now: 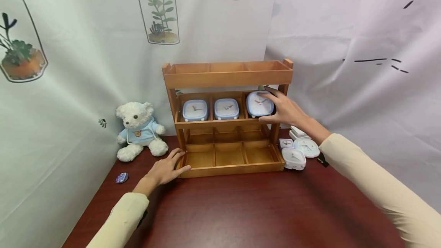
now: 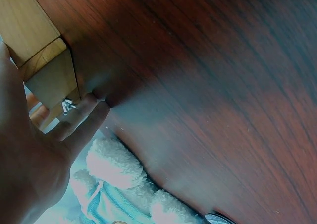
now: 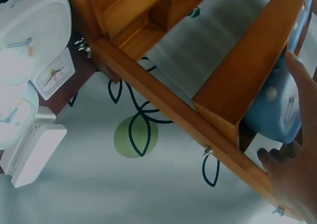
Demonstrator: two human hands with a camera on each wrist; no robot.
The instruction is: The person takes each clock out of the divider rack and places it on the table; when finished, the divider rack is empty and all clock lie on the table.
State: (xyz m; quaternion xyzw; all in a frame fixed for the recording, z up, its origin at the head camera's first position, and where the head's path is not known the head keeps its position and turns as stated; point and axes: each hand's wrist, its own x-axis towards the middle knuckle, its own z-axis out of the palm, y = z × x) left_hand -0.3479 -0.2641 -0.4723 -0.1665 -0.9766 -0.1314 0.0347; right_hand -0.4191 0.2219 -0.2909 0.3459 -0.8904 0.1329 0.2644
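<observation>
My right hand grips a blue-rimmed alarm clock, thumb low and fingers over its top. That clock sits tilted at the right compartment of the wooden rack's middle tier. In the right wrist view its blue side shows beyond the tier's wooden edge. Two similar blue clocks, one on the left and one in the centre, stand upright in the other compartments. My left hand, fingers spread, rests against the lower tier's front left corner; in the left wrist view its fingertips reach the tabletop beside the wood.
A white teddy bear in a blue hoodie sits left of the rack, with a small round tin before it. Right of the rack lie a white clock, a round clock, a small square clock and white boxes.
</observation>
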